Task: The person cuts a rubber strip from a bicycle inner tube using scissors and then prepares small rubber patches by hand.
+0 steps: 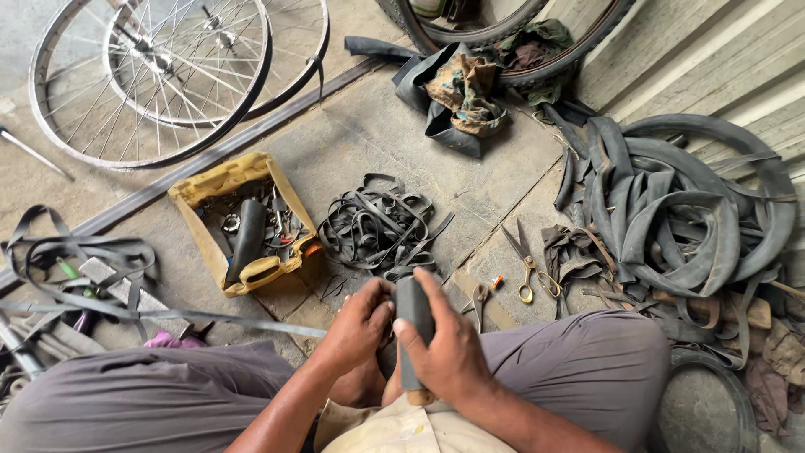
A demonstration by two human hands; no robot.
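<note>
Both hands clamp a rubber tube: right hand (449,352) wraps its (412,306) soft, limp body; left hand (359,323) pinches the end.

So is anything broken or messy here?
Messy, yes. Cut rubber strips lie tangled on the floor, and old inner tubes sit heaped at the right. The yellow tray has a ragged, cut rim. Scissors lie open on the floor.

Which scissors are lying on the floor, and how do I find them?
Find the big pile of black rubber tubes on the right. Just left of it, on the concrete floor, lie the scissors. Their yellow handles point toward the person's knee, unlike the grey pliers nearby.
</note>
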